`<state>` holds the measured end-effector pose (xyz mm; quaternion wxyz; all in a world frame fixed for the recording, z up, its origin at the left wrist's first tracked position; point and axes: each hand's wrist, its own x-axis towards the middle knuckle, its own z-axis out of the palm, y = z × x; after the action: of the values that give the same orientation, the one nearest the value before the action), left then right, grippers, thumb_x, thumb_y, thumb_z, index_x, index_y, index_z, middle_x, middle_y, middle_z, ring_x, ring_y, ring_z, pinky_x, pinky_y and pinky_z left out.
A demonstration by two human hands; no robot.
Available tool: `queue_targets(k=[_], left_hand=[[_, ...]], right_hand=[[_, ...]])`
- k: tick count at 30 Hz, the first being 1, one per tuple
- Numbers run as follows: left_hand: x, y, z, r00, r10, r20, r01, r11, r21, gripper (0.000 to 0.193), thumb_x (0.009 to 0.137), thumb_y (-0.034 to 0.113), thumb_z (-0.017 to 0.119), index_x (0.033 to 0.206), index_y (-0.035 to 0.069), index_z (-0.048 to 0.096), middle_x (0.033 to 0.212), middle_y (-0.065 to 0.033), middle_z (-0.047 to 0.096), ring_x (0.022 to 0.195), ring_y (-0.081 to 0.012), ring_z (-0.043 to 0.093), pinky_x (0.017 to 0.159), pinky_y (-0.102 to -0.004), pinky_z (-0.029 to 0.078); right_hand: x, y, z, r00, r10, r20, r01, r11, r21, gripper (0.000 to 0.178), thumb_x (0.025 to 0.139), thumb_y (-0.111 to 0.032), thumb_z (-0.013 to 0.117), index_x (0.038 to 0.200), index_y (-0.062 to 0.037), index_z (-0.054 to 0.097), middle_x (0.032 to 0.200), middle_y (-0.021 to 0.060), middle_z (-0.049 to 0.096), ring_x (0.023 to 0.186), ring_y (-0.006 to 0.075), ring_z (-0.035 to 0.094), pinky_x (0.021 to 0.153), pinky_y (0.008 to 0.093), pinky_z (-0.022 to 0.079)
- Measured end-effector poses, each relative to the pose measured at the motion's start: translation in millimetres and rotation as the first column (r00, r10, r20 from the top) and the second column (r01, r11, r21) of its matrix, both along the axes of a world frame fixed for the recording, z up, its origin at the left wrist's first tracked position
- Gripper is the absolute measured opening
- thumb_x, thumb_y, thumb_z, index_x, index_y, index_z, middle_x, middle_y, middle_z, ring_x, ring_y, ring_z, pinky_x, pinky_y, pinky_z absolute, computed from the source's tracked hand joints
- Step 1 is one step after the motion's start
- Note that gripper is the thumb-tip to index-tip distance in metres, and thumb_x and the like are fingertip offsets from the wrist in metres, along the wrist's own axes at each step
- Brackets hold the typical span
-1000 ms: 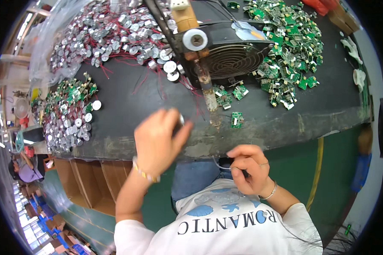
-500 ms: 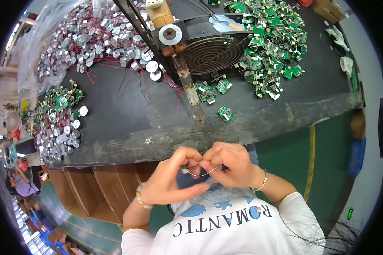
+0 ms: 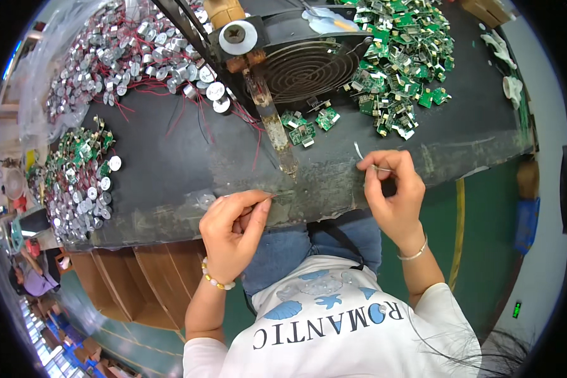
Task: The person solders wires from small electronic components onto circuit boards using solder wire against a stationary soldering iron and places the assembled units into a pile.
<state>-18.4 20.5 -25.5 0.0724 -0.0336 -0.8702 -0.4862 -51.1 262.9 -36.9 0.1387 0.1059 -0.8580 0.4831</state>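
My left hand [image 3: 230,230] is at the table's front edge, thumb and forefinger pinched on a thin reddish thing too small to name. Beside its knuckles is a blurred pale, shiny thing [image 3: 201,200]; I cannot tell whether the hand holds it. My right hand [image 3: 394,192], farther right over the edge, pinches a thin silvery wire [image 3: 358,150] whose end sticks up past the fingertips. Between the hands and beyond them, a worn metal rod like a soldering iron [image 3: 272,126] points down toward the table from a clamp. Small green circuit boards [image 3: 302,133] lie right of it.
A black fan [image 3: 312,72] stands behind the rod. Heaped boards [image 3: 397,69] lie at the back right, small motors with red wires [image 3: 132,53] at the back left. Boards with motors [image 3: 82,179] are piled at left. Cardboard boxes [image 3: 132,283] stand below the table's edge.
My hands, close together before, have moved apart and farther over the table, left hand leftward, right hand rightward with the wire. The single board near the rod's tip is gone from its spot.
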Motion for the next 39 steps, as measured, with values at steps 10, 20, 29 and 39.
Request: queue_targets(k=[10, 20, 29, 39], left_hand=[[-7, 12, 1, 0.980, -0.127, 0.156, 0.048, 0.902, 0.428, 0.006, 0.079, -0.001, 0.069, 0.083, 0.002, 0.066, 0.078, 0.0005, 0.054, 0.065, -0.0052, 0.042, 0.059, -0.0203, 0.036], [-12, 26, 12, 0.954, -0.142, 0.266, -0.100, 0.682, 0.725, 0.009, 0.085, -0.008, 0.061, 0.091, -0.003, 0.056, 0.103, -0.0087, 0.059, 0.068, -0.0013, 0.048, 0.058, -0.0164, 0.038], [-16, 28, 16, 0.971, -0.100, 0.216, -0.094, 0.671, 0.735, 0.009, 0.086, -0.008, 0.059, 0.091, -0.003, 0.054, 0.103, -0.0099, 0.060, 0.067, -0.0006, 0.050, 0.057, -0.0155, 0.038], [-11, 30, 22, 0.972, -0.084, 0.221, -0.105, 0.685, 0.721, 0.009, 0.086, -0.009, 0.060, 0.091, -0.003, 0.054, 0.104, -0.0101, 0.060, 0.071, -0.0015, 0.052, 0.060, -0.0154, 0.040]], right_hand=[[6, -35, 2, 0.942, 0.302, -0.144, -0.327, 0.920, -0.214, 0.025, 0.074, 0.003, 0.074, 0.078, -0.0049, 0.051, 0.090, 0.0120, 0.062, 0.072, 0.0169, 0.062, 0.059, 0.0240, 0.048], [-3, -40, 7, 0.935, 0.319, -0.153, -0.352, 0.881, -0.317, 0.016, 0.073, 0.003, 0.069, 0.072, -0.0008, 0.054, 0.094, 0.0176, 0.066, 0.083, 0.0243, 0.065, 0.068, 0.0311, 0.053], [-12, -45, 11, 0.930, 0.298, -0.215, -0.353, 0.888, -0.294, 0.012, 0.074, 0.004, 0.069, 0.075, -0.0010, 0.058, 0.095, 0.0153, 0.066, 0.083, 0.0241, 0.065, 0.071, 0.0319, 0.053], [-11, -44, 13, 0.925, 0.303, -0.228, -0.363, 0.880, -0.305, 0.013, 0.072, 0.004, 0.068, 0.074, -0.0015, 0.056, 0.094, 0.0147, 0.065, 0.081, 0.0229, 0.063, 0.068, 0.0318, 0.052]])
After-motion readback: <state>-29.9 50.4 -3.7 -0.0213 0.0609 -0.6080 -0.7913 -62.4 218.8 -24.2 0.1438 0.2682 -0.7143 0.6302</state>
